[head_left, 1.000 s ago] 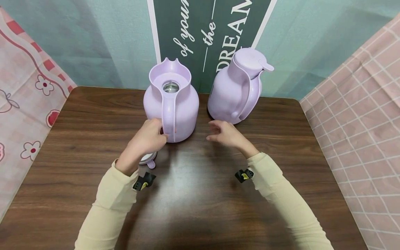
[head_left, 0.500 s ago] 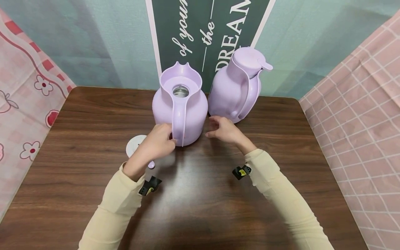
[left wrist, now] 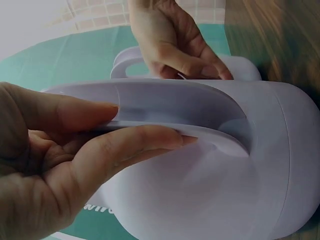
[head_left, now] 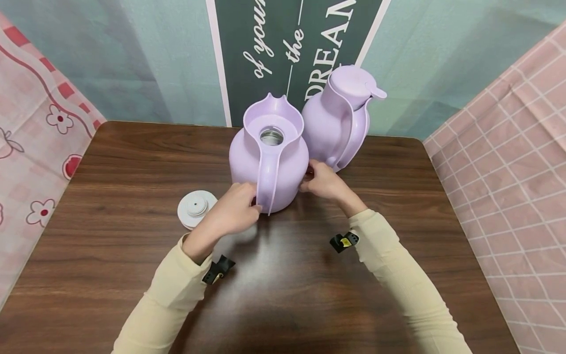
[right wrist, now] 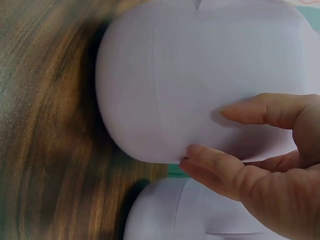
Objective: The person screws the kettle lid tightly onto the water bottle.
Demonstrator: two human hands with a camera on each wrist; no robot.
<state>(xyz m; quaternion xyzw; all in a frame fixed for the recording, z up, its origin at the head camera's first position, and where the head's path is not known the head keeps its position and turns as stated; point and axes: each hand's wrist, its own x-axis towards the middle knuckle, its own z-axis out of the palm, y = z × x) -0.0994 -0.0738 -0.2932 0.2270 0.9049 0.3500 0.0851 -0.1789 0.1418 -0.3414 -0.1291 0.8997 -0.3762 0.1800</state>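
An uncapped lilac vacuum jug (head_left: 289,172) stands upright on the table, its round mouth showing a silvery inside. My left hand (head_left: 233,210) grips the jug's handle (left wrist: 175,102), thumb on one side and fingers on the other. Against the jug's right side is my right hand (head_left: 326,182); in the right wrist view its thumb and fingertips (right wrist: 197,151) lie spread at the jug's wall. A second lilac jug (head_left: 327,123), its lid on, stands just behind and to the right. The white stopper lid (head_left: 187,209) lies left of my left hand, stepped side up, partly hidden by that hand.
The brown wooden table (head_left: 300,295) reaches back to a teal cloth (head_left: 163,64) with a dark lettered panel (head_left: 283,49). Pink patterned cloth (head_left: 40,162) borders the left side, and pink checked cloth (head_left: 513,187) the right.
My left hand has moved the uncapped jug right and slightly nearer, close to the lidded jug. The stopper lid has come into fuller view. My right hand now meets the jug's side.
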